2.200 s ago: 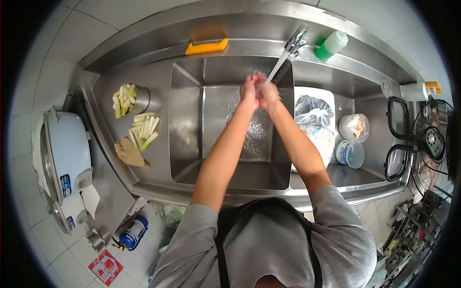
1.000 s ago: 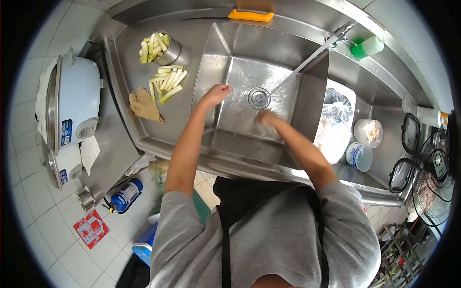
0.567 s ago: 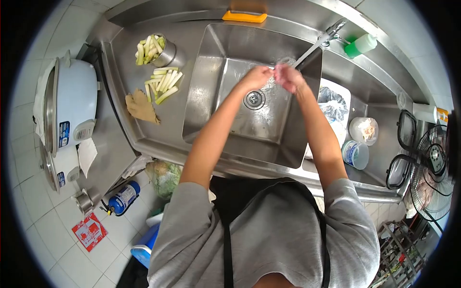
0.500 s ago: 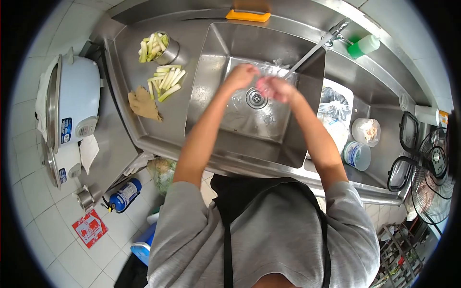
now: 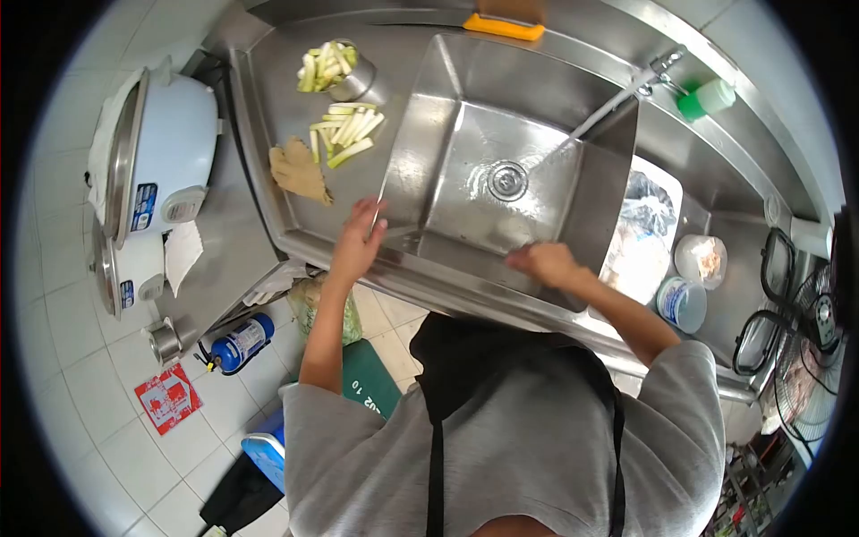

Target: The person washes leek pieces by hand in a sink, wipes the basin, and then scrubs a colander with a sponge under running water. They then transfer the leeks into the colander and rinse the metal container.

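Observation:
My left hand [image 5: 356,240] is over the front left rim of the steel sink [image 5: 488,224], thumb and fingers apart, holding nothing I can see. Above the sink's front part, my right hand [image 5: 548,264] looks curled, but motion smears its fingertips. Water runs from the faucet [image 5: 660,67] towards the drain [image 5: 507,182]. On the counter left of the sink lie cut pale green stalks [image 5: 349,132] and a tan glove-like piece [image 5: 301,170]. More stalk pieces [image 5: 324,67] fill a metal cup [image 5: 360,82].
An orange-handled tool [image 5: 504,27] lies along the back ledge, and a green soap bottle [image 5: 707,100] stands by the faucet. To the right are a white tray [image 5: 667,183], a bowl [image 5: 701,261] and a tub [image 5: 682,304]. Rice cookers [image 5: 165,161] stand at far left.
Both hands have pulled back from the water stream towards the sink's front and moved apart, the left one to the sink's front left rim. The view has shifted slightly.

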`<state>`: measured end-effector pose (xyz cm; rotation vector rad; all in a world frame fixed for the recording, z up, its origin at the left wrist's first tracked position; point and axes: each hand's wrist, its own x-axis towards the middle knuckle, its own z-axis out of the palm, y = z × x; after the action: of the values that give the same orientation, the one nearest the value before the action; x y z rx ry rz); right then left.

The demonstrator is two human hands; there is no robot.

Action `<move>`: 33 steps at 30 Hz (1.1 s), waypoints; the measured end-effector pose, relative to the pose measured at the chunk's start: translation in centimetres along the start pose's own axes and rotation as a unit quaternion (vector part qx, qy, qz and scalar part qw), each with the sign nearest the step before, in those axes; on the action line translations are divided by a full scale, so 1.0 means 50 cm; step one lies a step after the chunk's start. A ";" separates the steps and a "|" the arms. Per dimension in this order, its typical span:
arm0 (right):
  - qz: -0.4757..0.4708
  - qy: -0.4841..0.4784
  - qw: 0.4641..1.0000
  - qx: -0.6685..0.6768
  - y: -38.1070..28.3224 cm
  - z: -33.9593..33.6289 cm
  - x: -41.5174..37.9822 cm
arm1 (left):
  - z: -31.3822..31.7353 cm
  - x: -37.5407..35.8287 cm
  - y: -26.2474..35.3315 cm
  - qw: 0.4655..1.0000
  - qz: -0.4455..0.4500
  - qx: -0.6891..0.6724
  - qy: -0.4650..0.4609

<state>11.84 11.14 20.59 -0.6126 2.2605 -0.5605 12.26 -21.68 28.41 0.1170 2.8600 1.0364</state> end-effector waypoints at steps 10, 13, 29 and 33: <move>0.049 0.195 0.629 0.751 0.270 -0.323 0.241 | -0.112 0.157 -0.334 0.936 -0.162 0.184 0.252; 0.154 0.171 0.754 0.615 0.197 -0.378 0.225 | -0.132 0.146 -0.342 0.923 -0.161 0.299 0.179; 0.195 0.092 0.858 0.467 0.209 -0.319 0.146 | 0.159 -0.018 0.166 0.924 0.039 0.197 -0.324; 0.164 0.115 0.852 0.484 0.167 -0.341 0.129 | 0.318 -0.009 0.304 0.865 0.106 0.112 -0.477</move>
<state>-6.87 17.68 23.65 0.3610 1.8631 -1.4935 15.18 0.00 26.03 0.7423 2.0356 0.4350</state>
